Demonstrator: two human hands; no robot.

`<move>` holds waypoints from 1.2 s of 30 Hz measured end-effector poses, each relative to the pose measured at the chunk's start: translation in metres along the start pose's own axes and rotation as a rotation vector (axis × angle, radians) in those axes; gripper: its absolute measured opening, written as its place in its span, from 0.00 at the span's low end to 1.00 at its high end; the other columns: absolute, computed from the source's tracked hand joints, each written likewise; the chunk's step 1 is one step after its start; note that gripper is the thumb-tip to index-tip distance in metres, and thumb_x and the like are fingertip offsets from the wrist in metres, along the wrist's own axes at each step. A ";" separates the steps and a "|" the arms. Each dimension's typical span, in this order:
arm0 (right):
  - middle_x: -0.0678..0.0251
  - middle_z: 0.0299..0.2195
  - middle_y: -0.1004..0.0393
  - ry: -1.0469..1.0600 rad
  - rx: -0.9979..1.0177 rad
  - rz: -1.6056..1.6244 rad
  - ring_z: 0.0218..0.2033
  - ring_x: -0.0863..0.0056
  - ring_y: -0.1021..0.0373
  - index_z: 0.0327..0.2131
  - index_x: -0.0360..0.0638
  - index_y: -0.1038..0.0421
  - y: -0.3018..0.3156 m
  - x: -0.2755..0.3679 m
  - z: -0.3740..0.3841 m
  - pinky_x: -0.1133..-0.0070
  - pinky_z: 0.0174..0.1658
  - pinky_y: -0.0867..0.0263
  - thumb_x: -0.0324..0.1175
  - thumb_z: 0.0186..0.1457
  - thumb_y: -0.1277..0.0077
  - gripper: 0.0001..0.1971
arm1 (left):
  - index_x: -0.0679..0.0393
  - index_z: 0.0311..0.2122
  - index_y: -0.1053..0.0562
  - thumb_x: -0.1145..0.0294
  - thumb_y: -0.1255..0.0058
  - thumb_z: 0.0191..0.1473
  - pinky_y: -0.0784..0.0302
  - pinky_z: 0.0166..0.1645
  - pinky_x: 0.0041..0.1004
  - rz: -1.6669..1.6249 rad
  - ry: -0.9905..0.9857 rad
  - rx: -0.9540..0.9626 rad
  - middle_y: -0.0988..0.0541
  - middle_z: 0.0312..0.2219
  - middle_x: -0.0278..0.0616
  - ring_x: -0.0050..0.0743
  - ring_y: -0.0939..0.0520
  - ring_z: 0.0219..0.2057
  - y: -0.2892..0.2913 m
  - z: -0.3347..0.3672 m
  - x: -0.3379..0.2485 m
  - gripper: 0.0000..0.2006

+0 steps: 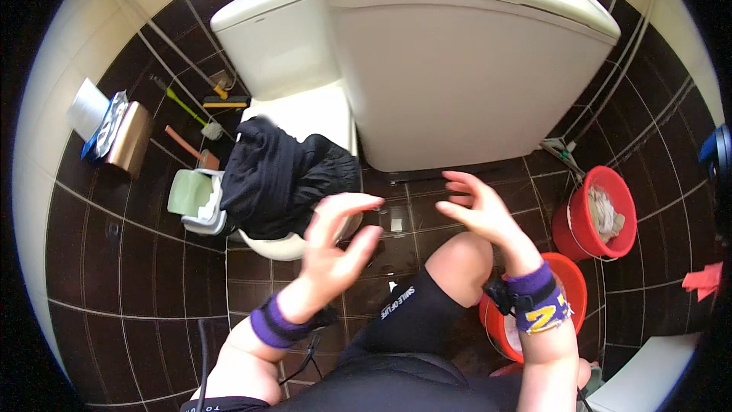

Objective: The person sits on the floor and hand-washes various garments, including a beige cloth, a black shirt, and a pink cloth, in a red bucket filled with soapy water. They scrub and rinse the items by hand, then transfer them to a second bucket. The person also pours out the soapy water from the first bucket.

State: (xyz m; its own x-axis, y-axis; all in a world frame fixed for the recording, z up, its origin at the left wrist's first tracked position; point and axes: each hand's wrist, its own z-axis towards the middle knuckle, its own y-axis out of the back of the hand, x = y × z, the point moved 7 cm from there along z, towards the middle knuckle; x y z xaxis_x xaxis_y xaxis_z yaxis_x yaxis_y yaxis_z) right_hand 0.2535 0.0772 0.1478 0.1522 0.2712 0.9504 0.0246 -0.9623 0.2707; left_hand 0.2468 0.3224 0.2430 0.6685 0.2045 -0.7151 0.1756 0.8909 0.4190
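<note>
Both my hands are raised in front of me with nothing in them. My left hand [333, 252] is spread, thumb apart from the fingers, just in front of a heap of black clothing [278, 175]. That clothing lies across the closed lid of the white toilet [286, 53]; I cannot tell from this angle whether the hand touches it. My right hand [482, 210] hangs over the tiled floor, fingers loosely bent and apart. Purple wristbands [278, 323] circle both wrists.
A large white appliance or cabinet [457, 76] stands ahead. To the right are a red bucket [560, 221] holding cloth and an orange-red bucket [576, 282] beside my leg. On the left are a green-lidded bin [191, 193], a toilet brush [211, 130] and a floor squeegee [226, 101].
</note>
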 end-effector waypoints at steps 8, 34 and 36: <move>0.39 0.59 0.54 -0.052 0.245 0.121 0.49 0.60 0.35 0.64 0.49 0.62 -0.168 0.037 0.063 0.70 0.44 0.30 0.47 0.42 0.35 0.53 | 0.55 0.57 0.40 0.61 0.40 0.48 0.37 0.54 0.32 0.247 0.492 -0.470 0.32 0.49 0.43 0.34 0.32 0.50 0.231 -0.030 0.147 0.33; 0.55 0.55 0.43 0.127 -0.425 0.411 0.55 0.64 0.44 0.59 0.42 0.53 -0.054 0.019 -0.031 0.69 0.58 0.47 0.23 0.38 0.43 0.43 | 0.69 0.53 0.38 0.65 0.52 0.51 0.31 0.54 0.35 -0.819 0.718 -0.037 0.28 0.46 0.51 0.40 0.26 0.47 -0.005 0.001 0.126 0.26; 0.57 0.57 0.45 0.330 -0.486 0.428 0.55 0.64 0.43 0.60 0.41 0.53 -0.006 0.030 -0.058 0.71 0.58 0.46 0.18 0.38 0.48 0.42 | 0.67 0.56 0.44 0.68 0.47 0.40 0.37 0.56 0.34 -0.812 0.510 -0.036 0.33 0.47 0.49 0.42 0.31 0.50 -0.025 0.044 0.062 0.36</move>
State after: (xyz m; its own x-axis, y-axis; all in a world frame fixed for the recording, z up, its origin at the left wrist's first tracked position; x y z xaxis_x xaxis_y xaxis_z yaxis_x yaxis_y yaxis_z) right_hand 0.2006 0.0922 0.1834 -0.2571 -0.0620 0.9644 -0.4236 -0.8897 -0.1701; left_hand 0.3152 0.2950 0.2130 -0.0440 -0.3366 -0.9406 0.4189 0.8485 -0.3232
